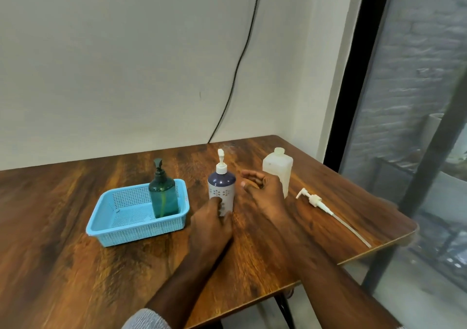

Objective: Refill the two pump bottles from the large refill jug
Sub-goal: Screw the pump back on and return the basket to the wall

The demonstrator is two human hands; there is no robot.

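Wooden table (75, 265): left hand (211, 223) gripping navy-and-white pump bottle (222, 189) low; right hand (265, 192) loose, fingers (249, 175) spread, empty, before refill jug (279, 169).

A dark green translucent pump bottle (163, 197) with a black pump head stands upright in the right end of a light blue perforated basket (131, 217); greenish liquid shows through its body. Just right of the basket, on the wooden table (63, 240), stands a second pump bottle (222, 189), navy above and white with a dotted flower pattern below, its white pump fitted on top. The left hand (211, 223) grips its lower part. Further right, near the table's back corner, the translucent white refill jug (279, 169) stands upright with its neck uncapped. Its white pump with long dip tube (326, 208) lies flat on the table to the jug's right.
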